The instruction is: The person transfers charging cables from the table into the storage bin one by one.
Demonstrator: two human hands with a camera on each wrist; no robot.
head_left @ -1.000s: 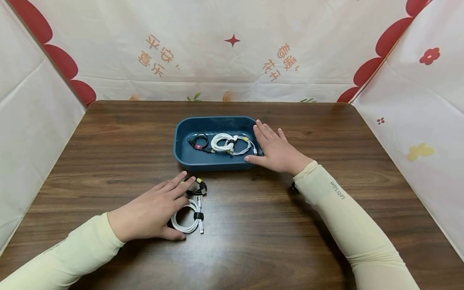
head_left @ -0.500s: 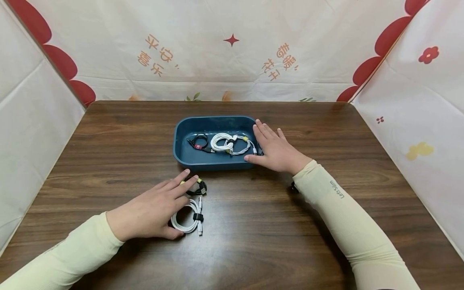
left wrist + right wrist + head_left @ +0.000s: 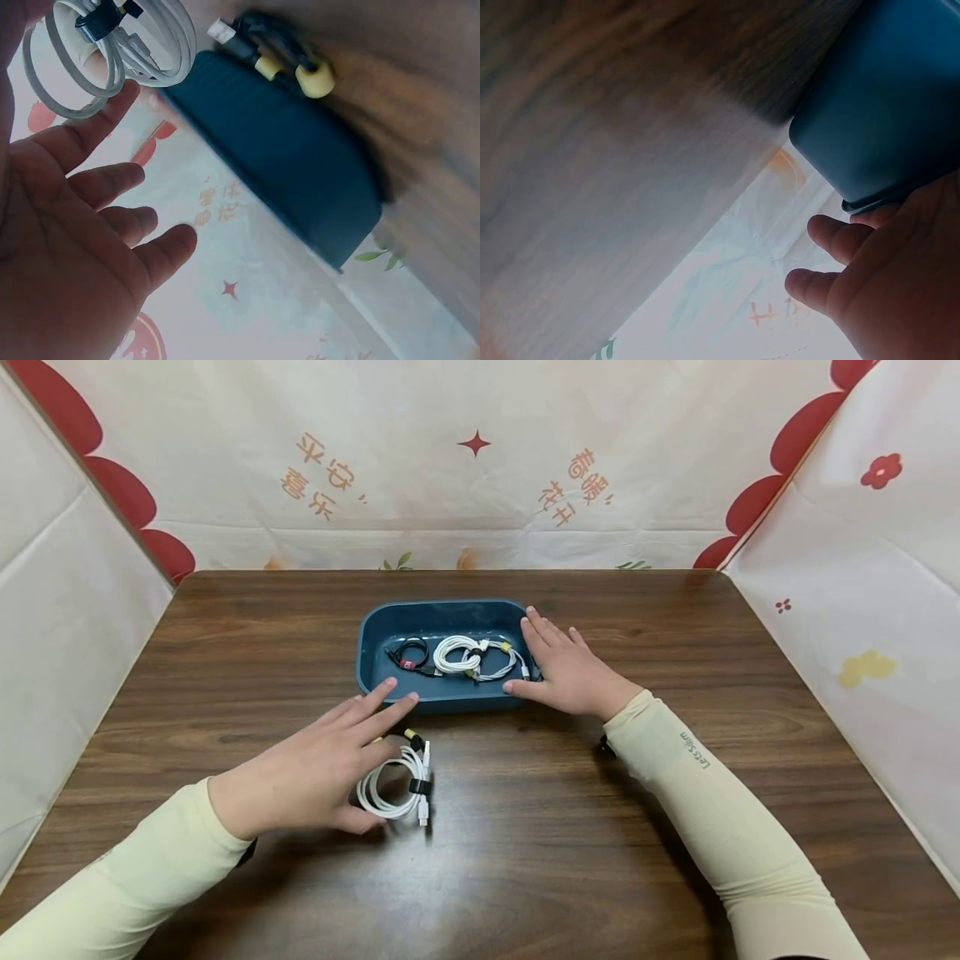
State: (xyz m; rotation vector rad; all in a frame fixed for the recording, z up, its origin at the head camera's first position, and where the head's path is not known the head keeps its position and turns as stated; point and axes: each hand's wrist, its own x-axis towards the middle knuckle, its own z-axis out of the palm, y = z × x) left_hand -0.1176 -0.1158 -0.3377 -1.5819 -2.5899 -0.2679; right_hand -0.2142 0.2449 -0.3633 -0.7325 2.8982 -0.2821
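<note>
In the head view my left hand [image 3: 300, 781] pinches a coiled white charging cable [image 3: 423, 812], bound with a black strap, between thumb and index finger. Its other fingers are spread toward the near side of a blue box [image 3: 450, 700]. The left wrist view shows the white coil [image 3: 178, 45] raised in front of the box wall [image 3: 270, 165]. A black USB cable [image 3: 415, 741] with yellow ties lies behind it, partly hidden in the head view. My right hand [image 3: 573, 677] rests at the box's right end, fingers mostly straight and thumb at the near rim.
Inside the box lie a black cable with a red tag [image 3: 409, 665], a white coil [image 3: 453, 656] and a pale cable with a yellow tie [image 3: 506, 647]. The wooden table [image 3: 637, 860] ends at a printed white cloth [image 3: 405, 443] behind and at both sides.
My left hand has moved up and forward toward the box, and the white cable has risen with it, now overlapping the black cable. The right hand has stayed at the box.
</note>
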